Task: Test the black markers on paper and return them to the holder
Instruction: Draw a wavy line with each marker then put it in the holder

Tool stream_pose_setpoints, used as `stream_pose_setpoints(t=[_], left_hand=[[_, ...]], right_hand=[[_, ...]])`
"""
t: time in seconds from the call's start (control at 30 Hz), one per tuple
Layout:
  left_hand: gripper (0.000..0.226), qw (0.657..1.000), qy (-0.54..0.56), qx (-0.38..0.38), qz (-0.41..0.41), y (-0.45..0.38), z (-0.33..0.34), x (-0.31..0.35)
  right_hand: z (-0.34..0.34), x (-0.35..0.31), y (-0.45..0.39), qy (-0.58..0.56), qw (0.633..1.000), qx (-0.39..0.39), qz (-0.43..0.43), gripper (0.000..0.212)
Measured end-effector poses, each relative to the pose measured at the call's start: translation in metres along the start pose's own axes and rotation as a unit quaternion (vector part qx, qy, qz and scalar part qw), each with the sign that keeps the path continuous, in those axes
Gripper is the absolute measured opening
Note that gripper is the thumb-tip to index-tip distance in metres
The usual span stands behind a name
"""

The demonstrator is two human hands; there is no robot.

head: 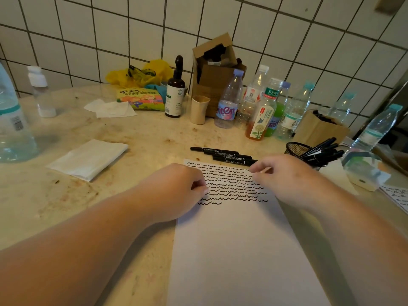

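A white paper point(234, 250) lies on the counter, its upper part filled with rows of black squiggles point(229, 184). Several black capped markers point(229, 156) lie side by side just beyond its top edge. A black mesh holder point(295, 149), tipped toward me, has several more markers point(323, 149) in it at the right. My left hand point(181, 188) rests on the paper's left edge with its fingers curled and nothing in them. My right hand point(284, 173) hovers over the paper's top right corner. Its loosely bent fingertips sit just short of the nearest marker's right end and grip nothing.
Several plastic bottles point(260, 111), a brown dropper bottle point(175, 93), a beige cup point(198, 109) and cardboard boxes point(215, 71) line the tiled wall. A folded tissue point(88, 159) lies at left, a large bottle point(11, 120) at far left, another bottle point(375, 129) at right.
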State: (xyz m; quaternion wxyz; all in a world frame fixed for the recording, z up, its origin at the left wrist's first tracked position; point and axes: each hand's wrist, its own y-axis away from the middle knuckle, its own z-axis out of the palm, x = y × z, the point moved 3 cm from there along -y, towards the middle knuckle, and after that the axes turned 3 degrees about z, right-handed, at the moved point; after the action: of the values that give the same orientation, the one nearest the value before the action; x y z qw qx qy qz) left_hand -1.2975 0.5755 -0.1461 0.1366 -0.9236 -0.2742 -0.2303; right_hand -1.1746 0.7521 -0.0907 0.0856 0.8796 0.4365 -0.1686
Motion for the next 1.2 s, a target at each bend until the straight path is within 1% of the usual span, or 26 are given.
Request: stream_pose_setpoints(t=[0.07,0.17,0.23,0.47,0.57,0.63,0.7,0.77,0.8,0.87,0.93,1.0,1.07,1.2], left_hand=[[0.020,1.000,-0.003,-0.002,0.002,0.001,0.000,0.000],[0.020,1.000,-0.007,-0.003,0.004,0.001,-0.002,0.000],[0.021,1.000,-0.011,-0.004,0.004,0.001,-0.003,0.000],[0.021,1.000,-0.012,-0.006,0.007,0.000,-0.003,0.001],[0.021,1.000,-0.013,-0.006,0.005,0.001,-0.004,0.001],[0.021,1.000,-0.012,-0.005,0.004,0.001,-0.005,0.001],[0.020,1.000,-0.004,-0.001,0.006,0.002,-0.007,0.000],[0.021,1.000,0.005,0.005,0.008,0.002,-0.007,0.001],[0.021,1.000,0.011,0.007,0.009,0.002,-0.007,0.002],[0.021,0.999,0.030,0.008,0.014,0.003,-0.007,0.004],[0.022,0.998,0.053,0.001,0.027,0.004,-0.007,0.009],[0.023,0.997,0.057,-0.011,0.045,0.007,-0.007,0.014],[0.023,0.997,0.051,-0.013,0.059,0.008,-0.007,0.017],[0.018,0.995,0.057,0.006,0.079,0.009,-0.007,0.022]], right_hand=[[0.011,0.001,-0.023,0.042,0.999,0.000,-0.008,0.019],[0.025,0.004,-0.052,0.087,0.995,0.032,-0.024,0.029],[0.033,0.004,-0.066,0.123,0.991,0.046,-0.036,0.032],[0.043,0.002,-0.085,0.172,0.983,0.059,-0.040,0.025],[0.043,0.001,-0.085,0.174,0.983,0.059,-0.027,0.023],[0.038,-0.004,-0.078,0.160,0.984,0.079,-0.026,0.020],[0.030,-0.008,-0.063,0.085,0.992,0.091,-0.018,0.014],[0.025,-0.007,-0.043,-0.055,0.996,0.073,-0.016,0.011],[0.024,-0.005,-0.031,-0.138,0.989,0.053,-0.018,0.010],[0.026,-0.001,-0.008,-0.299,0.954,-0.001,-0.013,0.007],[0.033,0.002,0.009,-0.409,0.911,-0.040,-0.007,0.006],[0.039,0.006,0.018,-0.475,0.879,-0.041,-0.011,0.006],[0.042,0.009,0.021,-0.519,0.854,-0.040,-0.012,0.005],[0.044,0.005,0.023,-0.571,0.817,-0.071,-0.025,0.011]])
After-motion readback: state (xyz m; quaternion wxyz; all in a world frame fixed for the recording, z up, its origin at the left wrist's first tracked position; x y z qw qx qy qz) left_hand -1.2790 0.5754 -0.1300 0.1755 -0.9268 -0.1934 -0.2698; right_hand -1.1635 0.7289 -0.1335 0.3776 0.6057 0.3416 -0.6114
